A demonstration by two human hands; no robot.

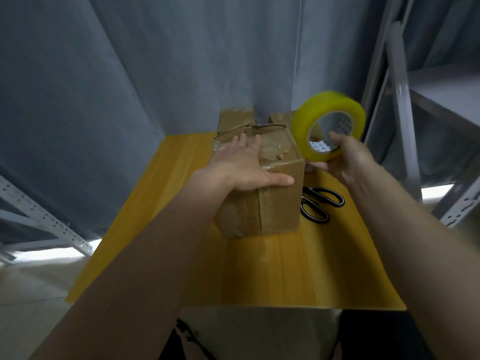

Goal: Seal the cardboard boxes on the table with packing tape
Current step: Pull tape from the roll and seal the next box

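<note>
A brown cardboard box [275, 201] stands in the middle of the yellow table [259, 271], its top flaps closed and wrinkled with old tape. My left hand [244, 165] lies flat on the box top, fingers straight, thumb along the near top edge. My right hand [348, 159] grips a yellow roll of packing tape [309, 120] held up in the air just right of the box, fingers through its core. Two more cardboard boxes stand behind, one at the back left [235, 120] and one at the back right [281, 117], partly hidden by the roll.
Black-handled scissors [319, 202] lie on the table right of the box, under my right hand. Grey curtains hang behind the table. Metal shelving [405, 105] stands at the right, and a perforated metal frame [46, 222] at the left.
</note>
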